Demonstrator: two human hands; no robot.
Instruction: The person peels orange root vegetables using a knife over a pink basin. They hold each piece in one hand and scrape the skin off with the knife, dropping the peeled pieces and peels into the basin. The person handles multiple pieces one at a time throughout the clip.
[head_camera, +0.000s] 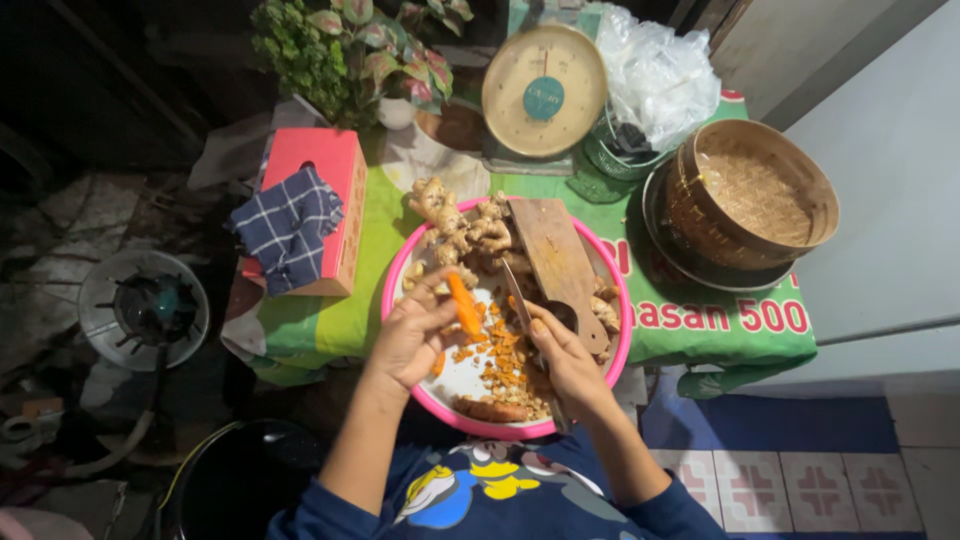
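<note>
My left hand (412, 335) holds a peeled orange turmeric root (463, 303) over a pink-rimmed white basin (392, 282). My right hand (566, 358) grips a knife (517, 298) whose blade points toward the root. Orange peelings (500, 360) lie in the basin below both hands. Ginger roots (455, 225) are piled at the basin's far side, and a wooden cutting board (560, 262) rests across its right part. An unpeeled brown root (490, 410) lies near the basin's near rim.
The basin sits on a table with a green cloth (700, 320). Behind it stand a round kitchen scale (543, 90), a clear plastic bag (660, 75) and a woven bamboo basket (750, 195). A red box (335, 175) carries a checked cloth (288, 228). A gas burner (143, 308) sits on the floor left.
</note>
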